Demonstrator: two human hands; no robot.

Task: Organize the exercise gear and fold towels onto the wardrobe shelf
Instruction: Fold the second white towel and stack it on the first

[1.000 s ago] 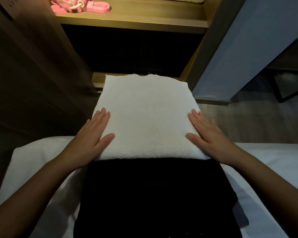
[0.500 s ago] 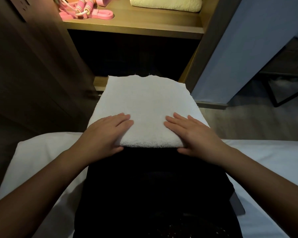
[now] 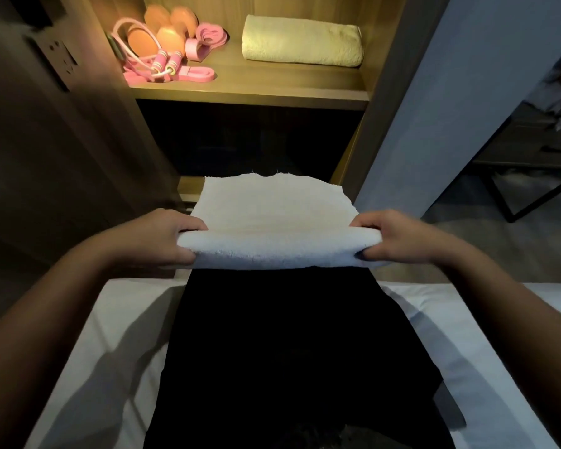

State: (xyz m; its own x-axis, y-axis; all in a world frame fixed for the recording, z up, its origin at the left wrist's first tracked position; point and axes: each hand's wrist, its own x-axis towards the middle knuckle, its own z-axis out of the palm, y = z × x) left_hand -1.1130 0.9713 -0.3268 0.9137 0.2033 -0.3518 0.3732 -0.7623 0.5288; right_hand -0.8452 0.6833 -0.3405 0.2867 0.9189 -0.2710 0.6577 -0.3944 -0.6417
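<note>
Warm-lit wooden wardrobe shelf (image 3: pixel 256 89) spans the background. Below it, a white terry towel (image 3: pixel 272 228) is held up. A folded pale-yellow towel (image 3: pixel 302 43) lies on the shelf's right side, pink exercise gear (image 3: pixel 166 59) on its left. Curled fingers of the left hand (image 3: pixel 162 241) and right hand (image 3: pixel 399 241) clutch the white towel's ends.

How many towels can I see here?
2. One white towel held by the left hand and right hand; one folded cream towel on the wardrobe shelf. Others may be hidden.

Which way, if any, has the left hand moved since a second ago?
Yes: the left hand drew back from flat on the towel to grip its near left corner, above the black cloth.
</note>
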